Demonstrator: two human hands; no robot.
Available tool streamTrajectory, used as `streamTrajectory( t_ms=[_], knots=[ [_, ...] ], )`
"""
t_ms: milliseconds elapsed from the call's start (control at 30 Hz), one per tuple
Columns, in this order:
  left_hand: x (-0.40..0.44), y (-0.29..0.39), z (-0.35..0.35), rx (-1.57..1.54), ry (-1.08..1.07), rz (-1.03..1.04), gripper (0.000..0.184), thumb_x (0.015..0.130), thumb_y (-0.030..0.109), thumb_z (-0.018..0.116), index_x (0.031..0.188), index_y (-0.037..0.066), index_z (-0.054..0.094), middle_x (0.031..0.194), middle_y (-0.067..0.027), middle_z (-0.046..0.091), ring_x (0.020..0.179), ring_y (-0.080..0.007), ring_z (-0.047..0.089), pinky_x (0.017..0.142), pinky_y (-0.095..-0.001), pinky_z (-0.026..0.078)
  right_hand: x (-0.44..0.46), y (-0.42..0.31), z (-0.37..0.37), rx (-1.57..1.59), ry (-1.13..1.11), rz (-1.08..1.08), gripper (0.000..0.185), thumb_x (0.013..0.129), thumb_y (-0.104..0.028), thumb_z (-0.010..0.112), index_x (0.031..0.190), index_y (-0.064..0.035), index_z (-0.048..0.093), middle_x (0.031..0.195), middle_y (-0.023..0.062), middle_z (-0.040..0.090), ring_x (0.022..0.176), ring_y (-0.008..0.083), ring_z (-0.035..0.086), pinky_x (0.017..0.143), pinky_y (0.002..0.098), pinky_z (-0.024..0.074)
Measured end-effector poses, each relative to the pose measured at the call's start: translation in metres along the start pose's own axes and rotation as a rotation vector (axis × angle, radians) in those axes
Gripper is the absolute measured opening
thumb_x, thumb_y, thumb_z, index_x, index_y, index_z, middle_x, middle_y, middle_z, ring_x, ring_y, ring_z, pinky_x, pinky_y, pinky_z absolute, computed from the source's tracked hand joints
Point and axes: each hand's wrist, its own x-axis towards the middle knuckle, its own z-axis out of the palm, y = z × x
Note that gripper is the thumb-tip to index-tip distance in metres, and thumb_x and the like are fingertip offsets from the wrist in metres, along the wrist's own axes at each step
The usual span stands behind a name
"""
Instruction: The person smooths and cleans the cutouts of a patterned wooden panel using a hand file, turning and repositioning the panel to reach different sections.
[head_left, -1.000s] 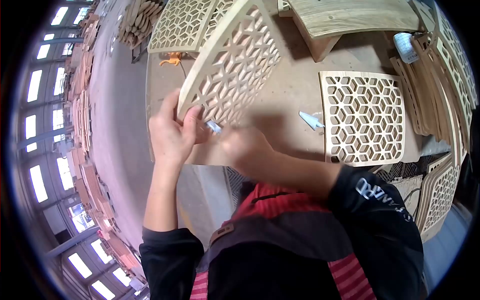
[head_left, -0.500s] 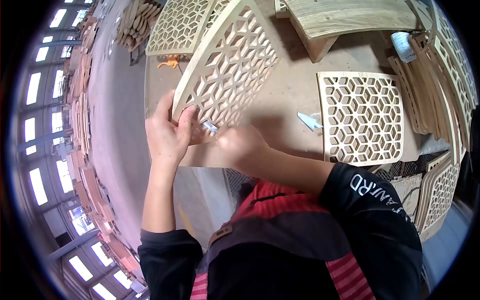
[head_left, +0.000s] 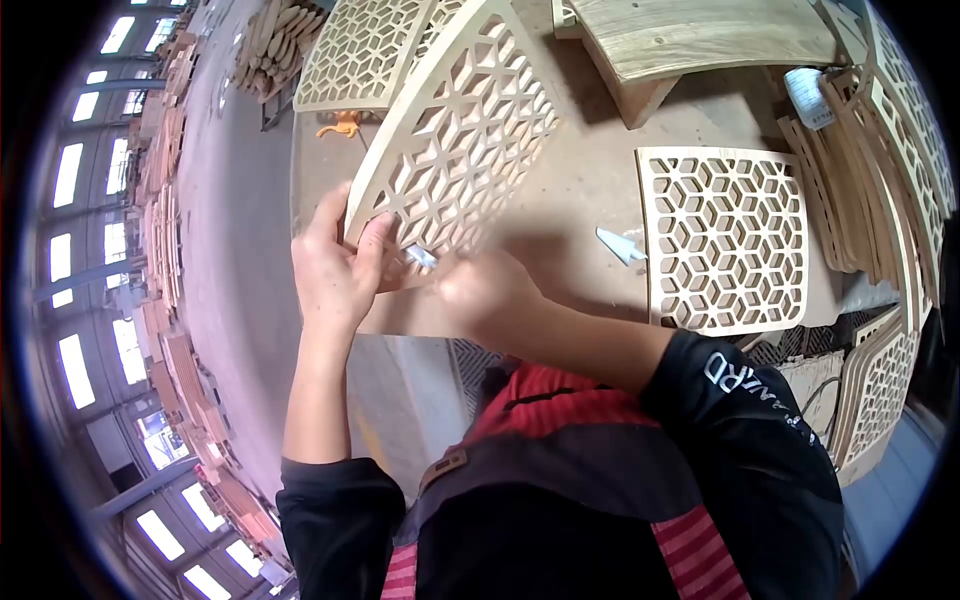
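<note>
A pale wooden lattice panel with cut-out geometric holes stands tilted on edge over the worktable. Its lower left corner is gripped by my left hand, the thumb on the near face and the fingers behind the edge. My right hand is closed in a fist beside the panel's lower edge, smeared by motion. A small shiny metallic piece shows between my two hands, close to the panel; what my right fist holds is mostly hidden. Right of it, a light blue pointed piece lies on the table.
Another lattice panel lies flat on the worktable at right. More panels lie at the far left, near an orange tool. A curved wooden board stands at the back. Stacked curved wood pieces line the right side.
My right hand has shifted slightly to the right and remains blurred. The left hand keeps its hold, and the panel stays nearly in place.
</note>
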Motion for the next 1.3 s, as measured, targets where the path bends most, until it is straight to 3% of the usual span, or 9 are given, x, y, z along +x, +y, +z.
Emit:
streamTrajectory(
  t_ms=[167, 267, 467, 733, 933, 1033, 1133, 1200, 1300],
  knots=[
    [0.010, -0.019, 0.000, -0.094, 0.023, -0.018, 0.034, 0.083, 0.006, 0.070, 0.114, -0.002, 0.062, 0.082, -0.0132, 0.072, 0.068, -0.0139, 0.068, 0.062, -0.0264, 0.052, -0.073, -0.007, -0.028, 0.263, 0.128, 0.246, 0.015, 0.085, -0.015, 0.060, 0.073, -0.0058, 0.059, 0.064, 0.0131, 0.060, 0.059, 0.0330, 0.061, 0.053, 0.0428, 0.0490],
    [0.010, -0.017, -0.001, -0.129, 0.020, -0.038, 0.032, 0.083, 0.005, 0.069, 0.114, -0.001, 0.062, 0.082, -0.0124, 0.072, 0.067, -0.0134, 0.067, 0.061, -0.0262, 0.052, -0.109, 0.023, -0.033, 0.286, -0.100, 0.262, 0.016, 0.086, -0.017, 0.062, 0.077, -0.0051, 0.059, 0.067, 0.0145, 0.062, 0.062, 0.0357, 0.061, 0.057, 0.0438, 0.0485],
    [0.002, -0.006, 0.003, -0.122, 0.030, -0.009, 0.032, 0.084, 0.005, 0.069, 0.115, -0.001, 0.062, 0.079, -0.0106, 0.071, 0.060, -0.0105, 0.066, 0.055, -0.0245, 0.050, -0.090, 0.037, -0.060, 0.306, 0.255, 0.286, 0.013, 0.086, -0.015, 0.064, 0.081, -0.0037, 0.062, 0.065, 0.0157, 0.061, 0.061, 0.0369, 0.060, 0.055, 0.0436, 0.0472],
    [0.002, -0.012, 0.003, -0.161, 0.025, 0.000, 0.031, 0.084, 0.007, 0.069, 0.114, -0.001, 0.063, 0.075, -0.0109, 0.071, 0.055, -0.0141, 0.068, 0.048, -0.0241, 0.050, -0.080, 0.027, -0.061, 0.255, 0.193, 0.279, 0.010, 0.086, -0.012, 0.064, 0.083, -0.0020, 0.063, 0.063, 0.0164, 0.061, 0.057, 0.0362, 0.060, 0.051, 0.0412, 0.0472],
    [0.000, 0.004, -0.003, -0.129, -0.019, -0.075, 0.030, 0.086, 0.005, 0.068, 0.113, -0.004, 0.060, 0.085, -0.0096, 0.068, 0.071, -0.0098, 0.063, 0.061, -0.0247, 0.053, -0.081, 0.018, -0.068, 0.311, 0.235, 0.274, 0.011, 0.085, -0.011, 0.065, 0.082, -0.0007, 0.063, 0.066, 0.0174, 0.062, 0.058, 0.0364, 0.061, 0.051, 0.0417, 0.0473],
    [-0.002, -0.001, 0.000, -0.054, 0.055, 0.032, 0.032, 0.082, 0.009, 0.071, 0.112, 0.002, 0.064, 0.073, -0.0117, 0.070, 0.056, -0.0145, 0.067, 0.054, -0.0279, 0.052, -0.073, 0.014, -0.068, 0.285, 0.259, 0.239, 0.011, 0.086, -0.012, 0.065, 0.082, -0.0022, 0.063, 0.067, 0.0168, 0.062, 0.058, 0.0367, 0.061, 0.052, 0.0421, 0.0473],
    [-0.006, -0.005, 0.005, -0.010, 0.094, 0.082, 0.033, 0.080, 0.011, 0.073, 0.111, 0.005, 0.065, 0.075, -0.0137, 0.070, 0.057, -0.0177, 0.068, 0.056, -0.0305, 0.052, -0.064, 0.013, -0.062, 0.199, 0.201, 0.264, 0.012, 0.088, -0.017, 0.062, 0.083, -0.0055, 0.062, 0.067, 0.0156, 0.062, 0.059, 0.0368, 0.061, 0.052, 0.0431, 0.0477],
    [-0.013, 0.002, 0.007, 0.040, 0.104, 0.108, 0.030, 0.080, 0.013, 0.072, 0.108, 0.006, 0.065, 0.075, -0.0168, 0.068, 0.062, -0.0307, 0.067, 0.058, -0.0359, 0.052, -0.054, 0.010, -0.058, 0.114, 0.150, 0.296, 0.015, 0.091, -0.021, 0.058, 0.083, -0.0080, 0.061, 0.067, 0.0147, 0.061, 0.060, 0.0367, 0.061, 0.053, 0.0442, 0.0482],
    [-0.023, 0.018, 0.011, 0.081, 0.122, 0.145, 0.030, 0.079, 0.010, 0.069, 0.108, 0.006, 0.063, 0.074, -0.0182, 0.066, 0.065, -0.0360, 0.066, 0.059, -0.0401, 0.051, -0.022, 0.006, -0.037, -0.007, 0.041, 0.327, 0.013, 0.089, -0.023, 0.056, 0.082, -0.0121, 0.058, 0.070, 0.0113, 0.063, 0.061, 0.0346, 0.063, 0.055, 0.0448, 0.0492]
  ],
)
